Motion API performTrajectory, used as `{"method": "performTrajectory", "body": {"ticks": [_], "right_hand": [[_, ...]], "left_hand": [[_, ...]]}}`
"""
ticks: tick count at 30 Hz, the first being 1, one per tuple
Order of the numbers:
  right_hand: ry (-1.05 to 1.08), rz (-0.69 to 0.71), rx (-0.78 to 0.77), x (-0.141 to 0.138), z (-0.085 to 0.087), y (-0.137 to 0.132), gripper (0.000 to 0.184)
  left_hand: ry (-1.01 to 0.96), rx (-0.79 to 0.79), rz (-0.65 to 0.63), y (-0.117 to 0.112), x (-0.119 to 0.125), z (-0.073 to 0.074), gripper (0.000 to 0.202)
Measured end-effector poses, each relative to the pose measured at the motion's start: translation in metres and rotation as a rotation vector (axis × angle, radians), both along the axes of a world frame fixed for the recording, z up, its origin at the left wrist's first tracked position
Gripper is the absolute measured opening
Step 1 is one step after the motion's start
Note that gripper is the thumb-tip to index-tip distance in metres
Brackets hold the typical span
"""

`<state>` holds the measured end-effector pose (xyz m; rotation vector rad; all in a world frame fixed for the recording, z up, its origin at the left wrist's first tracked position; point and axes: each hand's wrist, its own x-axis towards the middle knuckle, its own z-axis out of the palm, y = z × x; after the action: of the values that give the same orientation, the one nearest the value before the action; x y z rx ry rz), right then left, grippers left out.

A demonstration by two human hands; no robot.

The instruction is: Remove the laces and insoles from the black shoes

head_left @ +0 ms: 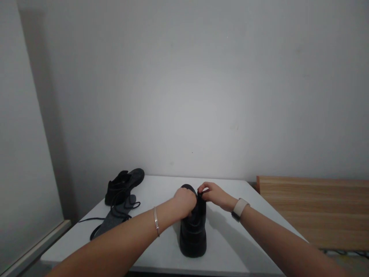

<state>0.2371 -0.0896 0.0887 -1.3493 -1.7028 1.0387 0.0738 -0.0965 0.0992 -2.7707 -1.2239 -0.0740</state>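
A black shoe (193, 236) stands on the white table in front of me, its heel toward me and its toe pointing away. My left hand (186, 201) is curled over the left side of its opening. The fingers are bent down and mostly hidden, so what they grip cannot be made out. On the other side, my right hand (211, 194) pinches the raised edge of the shoe's upper between thumb and fingertips.
At the table's left lies a second black shoe (115, 188). Next to it are a grey insole (111, 222) and loose black shoelaces (91, 219). The white table (227, 246) meets a plain wall behind. A wood-grain panel (311, 211) stands beyond the right edge.
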Motion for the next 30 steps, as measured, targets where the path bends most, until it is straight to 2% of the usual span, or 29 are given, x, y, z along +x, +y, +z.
{"method": "performTrajectory", "body": {"ticks": [3,7,12,16,19,22,24,25,27,30], "right_hand": [[0.163,-0.003,-0.020,0.002,-0.007,-0.004,0.024],[0.299,0.006,-0.018,0.002,-0.017,-0.010,0.028],[0.305,0.017,0.018,0.001,-0.020,-0.016,0.034],[0.206,0.041,0.069,0.002,-0.019,-0.016,0.036],[0.106,0.034,0.120,0.000,-0.014,-0.017,0.032],[-0.123,0.002,0.320,-0.009,0.001,-0.024,0.029],[-0.498,0.068,0.508,-0.021,0.016,-0.032,0.026],[-0.709,0.143,0.552,-0.028,0.025,-0.035,0.022],[-1.012,0.289,0.534,-0.043,0.039,-0.040,0.013],[-1.191,0.401,0.453,-0.065,0.050,-0.039,0.007]], "left_hand": [[-0.178,-0.042,-0.003,0.006,-0.018,0.004,0.017],[-0.526,-0.159,-0.024,0.025,-0.038,0.000,0.027],[-1.043,-0.333,0.096,0.052,-0.038,-0.031,0.049],[-1.415,-0.453,0.145,0.061,-0.025,-0.059,0.051],[-1.632,-0.519,0.153,0.063,-0.016,-0.073,0.049],[-1.804,-0.557,0.148,0.066,-0.012,-0.080,0.042],[-1.875,-0.579,0.143,0.069,-0.011,-0.083,0.036],[-1.896,-0.594,0.140,0.069,-0.012,-0.083,0.033],[-1.923,-0.624,0.141,0.070,-0.013,-0.084,0.029],[-1.947,-0.658,0.161,0.069,-0.014,-0.085,0.029]]}}
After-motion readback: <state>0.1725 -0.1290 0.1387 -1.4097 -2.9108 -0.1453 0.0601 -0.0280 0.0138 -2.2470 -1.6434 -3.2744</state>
